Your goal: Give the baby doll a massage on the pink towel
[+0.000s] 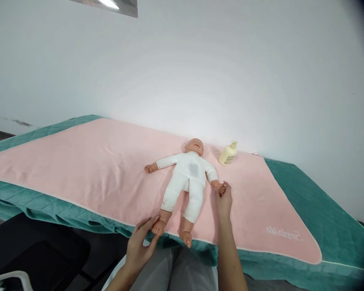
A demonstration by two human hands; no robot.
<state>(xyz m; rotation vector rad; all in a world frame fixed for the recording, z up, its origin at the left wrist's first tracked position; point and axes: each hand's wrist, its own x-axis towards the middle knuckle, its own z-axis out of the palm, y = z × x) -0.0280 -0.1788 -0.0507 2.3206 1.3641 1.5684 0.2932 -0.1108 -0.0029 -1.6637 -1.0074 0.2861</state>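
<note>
A baby doll (193, 169) with a white cloth body lies on its back on a pink blanket (109, 161), head toward the wall and feet at the front edge. My left hand (142, 241) is at the doll's foot on the left, its thumb and fingers around the foot. My right hand (224, 199) has the doll's hand on the right between its thumb and fingers. A pale yellow pump bottle (227, 154) stands upright on the blanket, right of the doll's head.
Under the pink blanket is a green quilted cover (315, 198). A white wall (182, 72) rises behind the bed. A black chair (36, 250) is at the lower left.
</note>
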